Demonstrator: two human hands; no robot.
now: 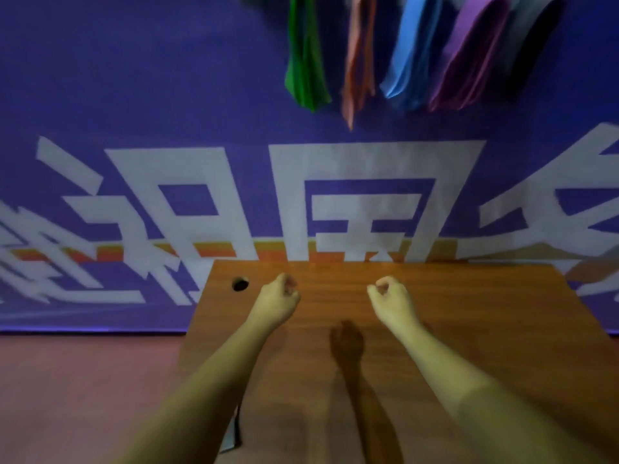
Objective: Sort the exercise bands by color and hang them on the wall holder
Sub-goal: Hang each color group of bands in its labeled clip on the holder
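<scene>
Wood-grain tabletop (485, 313), lower centre of frame: brown veneer, one round cable hole (240, 284) near its far left corner. No band shows on it.

Reddish floor (83, 396), lower left, beside the tabletop.

Hands, two, held over the far half of the tabletop, well apart. Left hand (278, 301): fingers curled in, clenched on nothing. Right hand (390, 299): thumb and forefinger closed in a small ring, likewise empty.

Purple wall (134, 78), behind the tabletop, with large white lettering and an orange stripe low down.

Exercise bands, five groups, upper right of frame, hanging side by side against the wall. From frame left they are the green band (306, 72), orange band (358, 68), blue band (407, 61), purple band (469, 58) and dark band (532, 45), which is blurred and grey to black. The holder itself is cut off by the top edge.

Assessment: sorting looks finished or nearly so. The remaining step is likely a check. To do it well, reach up with a freed hand and confirm each colour hangs alone. Seat each fold squarely. Even the orange band, whose tip hangs lowest, without dragging its neighbours.
</scene>
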